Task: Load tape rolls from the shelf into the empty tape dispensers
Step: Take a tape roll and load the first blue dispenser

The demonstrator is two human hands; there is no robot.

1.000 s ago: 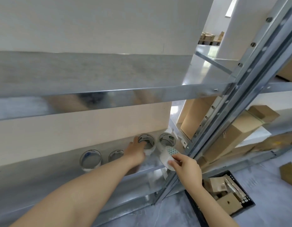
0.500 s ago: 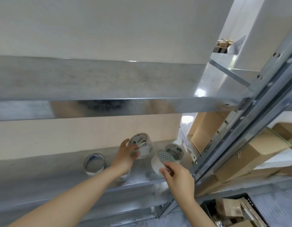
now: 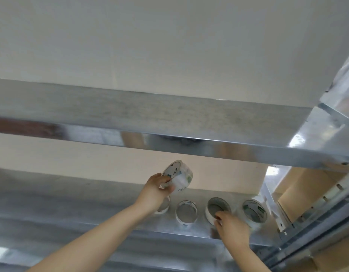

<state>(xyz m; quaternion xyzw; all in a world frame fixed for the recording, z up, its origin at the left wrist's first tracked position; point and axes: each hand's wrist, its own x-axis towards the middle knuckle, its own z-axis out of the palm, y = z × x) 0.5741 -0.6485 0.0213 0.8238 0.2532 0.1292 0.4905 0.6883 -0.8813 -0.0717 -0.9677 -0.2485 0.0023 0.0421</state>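
My left hand (image 3: pixel 155 191) grips a clear tape roll (image 3: pixel 177 176) with a printed label, lifted and tilted above the metal shelf (image 3: pixel 71 209). My right hand (image 3: pixel 231 227) holds a white tape roll (image 3: pixel 216 209) at its near rim, low on the shelf. Between the two hands a clear tape roll (image 3: pixel 186 213) stands on the shelf. Another tape roll with a green-printed core (image 3: pixel 255 212) lies tilted to the right of my right hand. One more roll (image 3: pixel 164 207) is partly hidden under my left hand. No tape dispenser is in view.
An upper metal shelf beam (image 3: pixel 169 138) runs across just above the hands. The shelf's perforated upright (image 3: pixel 311 216) rises at the right. Brown cardboard boxes (image 3: pixel 307 185) sit behind the upright on the neighbouring rack. A pale wall backs the shelf.
My left hand has lifted its tape roll higher off the shelf. My right hand has brought the white roll down onto the shelf. The view has swung left and upward.
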